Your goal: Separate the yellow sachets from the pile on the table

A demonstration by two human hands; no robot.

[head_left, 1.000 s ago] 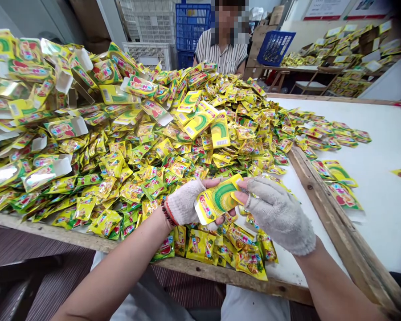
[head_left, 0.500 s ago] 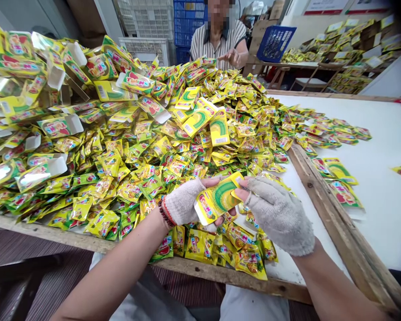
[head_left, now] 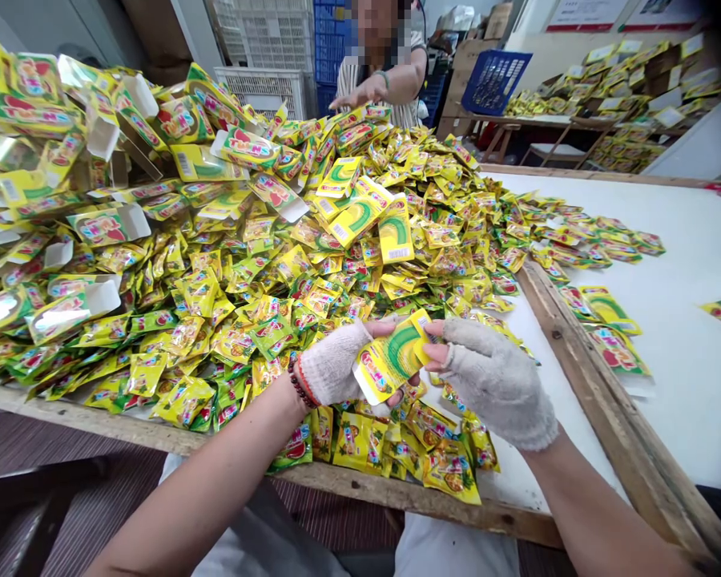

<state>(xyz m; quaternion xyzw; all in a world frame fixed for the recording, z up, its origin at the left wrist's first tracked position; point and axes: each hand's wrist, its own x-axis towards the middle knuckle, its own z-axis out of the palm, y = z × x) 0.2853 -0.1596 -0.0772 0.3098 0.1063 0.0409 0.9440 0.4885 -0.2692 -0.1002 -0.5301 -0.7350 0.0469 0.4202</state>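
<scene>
My left hand, in a white fingerless glove, grips a small yellow and green carton above the near edge of the table. My right hand, gloved the same way, pinches the carton's right end with thumb and fingertips. Just below and around both hands lies a big heap of yellow and green sachets. Open flat cartons are stacked on the left of the heap.
A wooden rail splits the white table, with loose sachets and cartons to its right. A person across the table stretches a hand over the heap. Crates and a blue basket stand behind.
My hands have stayed in place, turning the carton slightly. The person opposite has raised an arm and reached forward over the far side of the heap.
</scene>
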